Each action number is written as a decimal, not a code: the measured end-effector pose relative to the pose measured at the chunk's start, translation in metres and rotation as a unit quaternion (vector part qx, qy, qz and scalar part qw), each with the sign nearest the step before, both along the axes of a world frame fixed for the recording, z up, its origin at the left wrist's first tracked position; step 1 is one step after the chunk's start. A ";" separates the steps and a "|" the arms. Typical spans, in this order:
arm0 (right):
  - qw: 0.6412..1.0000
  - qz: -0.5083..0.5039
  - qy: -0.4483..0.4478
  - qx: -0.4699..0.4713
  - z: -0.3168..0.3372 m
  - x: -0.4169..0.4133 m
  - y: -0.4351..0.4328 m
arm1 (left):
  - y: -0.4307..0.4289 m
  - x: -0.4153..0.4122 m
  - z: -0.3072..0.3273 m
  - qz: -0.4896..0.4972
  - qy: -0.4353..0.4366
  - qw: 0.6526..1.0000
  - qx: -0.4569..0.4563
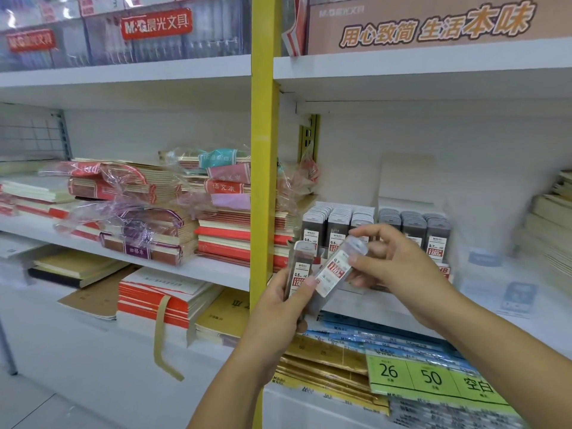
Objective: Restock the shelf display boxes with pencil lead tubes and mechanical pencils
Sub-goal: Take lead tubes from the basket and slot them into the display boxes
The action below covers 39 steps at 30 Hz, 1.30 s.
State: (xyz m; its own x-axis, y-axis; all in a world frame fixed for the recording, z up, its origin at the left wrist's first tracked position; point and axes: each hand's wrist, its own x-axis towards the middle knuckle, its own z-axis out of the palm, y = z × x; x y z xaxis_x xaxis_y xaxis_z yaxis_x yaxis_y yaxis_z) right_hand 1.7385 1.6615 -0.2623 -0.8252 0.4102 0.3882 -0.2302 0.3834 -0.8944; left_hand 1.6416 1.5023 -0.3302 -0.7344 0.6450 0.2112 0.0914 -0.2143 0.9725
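Progress: the lead side looks close to done, judged from how things lie. Two blocks of tubes stand packed on the shelf [510,274], right of the yellow post [263,181]. The 0.5 rows [339,216] are on the left and the darker 0.7 rows [413,221] just beside them on the right, with no gap I can make out. The box front [444,270] is mostly hidden behind the hands; a red "HB" shows at its right end.

Two tubes are not yet shelved, both held near, in front of the rows. Left hand [275,308] is curled round the 0.5 tube [299,264], which is upright, with the thumb toward its front. Right hand [393,267] pinches the top end of the 0.7 tube [335,270] between thumb and forefinger. That tube is tilted, its lower end down against the left hand — whether the left thumb also bears on it I cannot tell.

Likely step in hand: sorting the two by size, each to its own rows. Mechanical pencils: none seen anywhere in view, so that half seems not yet begun, as far as shown.

Writing:
- Held tube labels: "0.5 HB" on one, "0.7" on the other, each with a red patch reading "100"; the shelved tubes carry the same.
- Red signs [154,23], far upper left: "M&G晨光文具".
- Carton [433,26], top right: "用心致简 生活本味".
- Notebooks [223,187], left of the post: "语文本", "田格本".
- Green card [433,379], near right: "26", "50", "空白".
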 end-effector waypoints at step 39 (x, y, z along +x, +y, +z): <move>0.964 -0.063 -0.044 0.253 0.019 0.002 0.005 | 0.028 0.012 0.007 -0.063 0.033 0.996 0.048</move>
